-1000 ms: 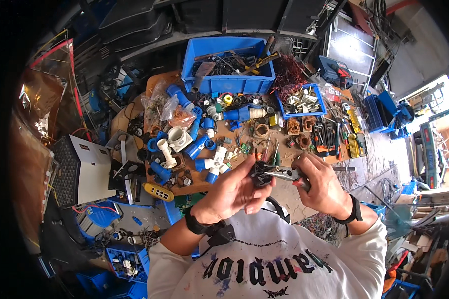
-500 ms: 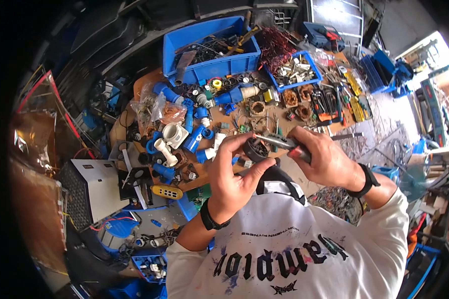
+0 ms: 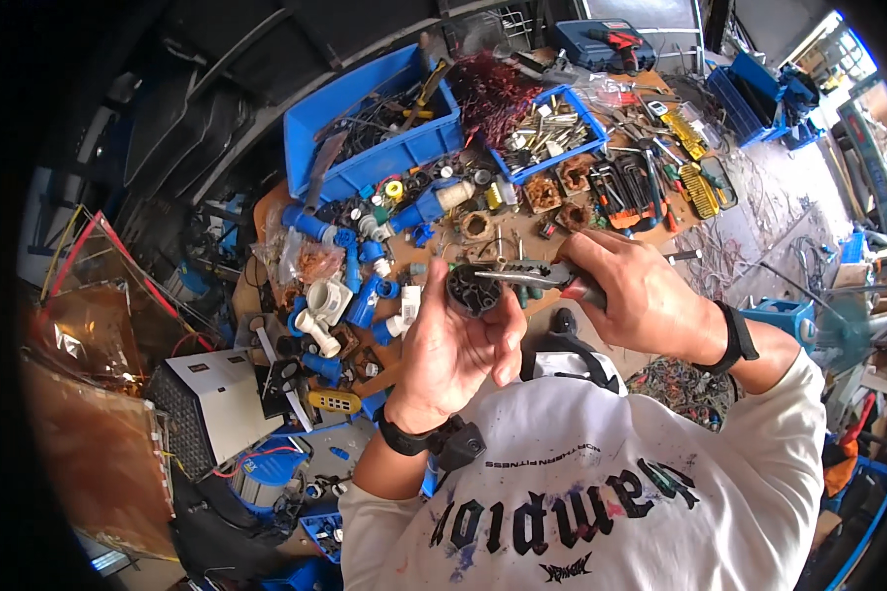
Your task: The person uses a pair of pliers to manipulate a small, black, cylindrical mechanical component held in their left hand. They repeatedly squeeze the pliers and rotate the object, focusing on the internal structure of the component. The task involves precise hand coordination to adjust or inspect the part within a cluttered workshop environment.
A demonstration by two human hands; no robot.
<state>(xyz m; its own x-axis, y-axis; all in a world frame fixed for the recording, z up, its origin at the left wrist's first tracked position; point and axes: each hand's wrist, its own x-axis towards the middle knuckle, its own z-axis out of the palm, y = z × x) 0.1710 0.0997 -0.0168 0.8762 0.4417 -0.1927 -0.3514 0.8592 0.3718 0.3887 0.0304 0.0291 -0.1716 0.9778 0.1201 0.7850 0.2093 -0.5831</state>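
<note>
My left hand (image 3: 450, 347) holds a small black round part (image 3: 473, 295) between thumb and fingers; its open face shows dark inner ribs or cavities. My right hand (image 3: 643, 297) is wrapped round the handles of metal pliers (image 3: 534, 273) with red on the grip. The jaws reach left over the upper rim of the round part. Whether they grip any piece of it, I cannot tell. Beyond my hands, the wooden table bears blue plastic fittings (image 3: 363, 300), white pipe fittings (image 3: 328, 298) and a ring-shaped brown part (image 3: 476, 228).
A large blue bin (image 3: 379, 163) of tools and wires stands at the back, beside a blue tray (image 3: 552, 138) of metal pieces. Hand tools (image 3: 631, 187) and a yellow bit set (image 3: 700, 187) lie at the right. A blue case with a red drill (image 3: 616, 44) sits behind.
The round part has moved left and turned its open face more toward me. My left hand's fingers have shifted, and the pliers' jaws now lie flatter across the rim. The view has shifted.
</note>
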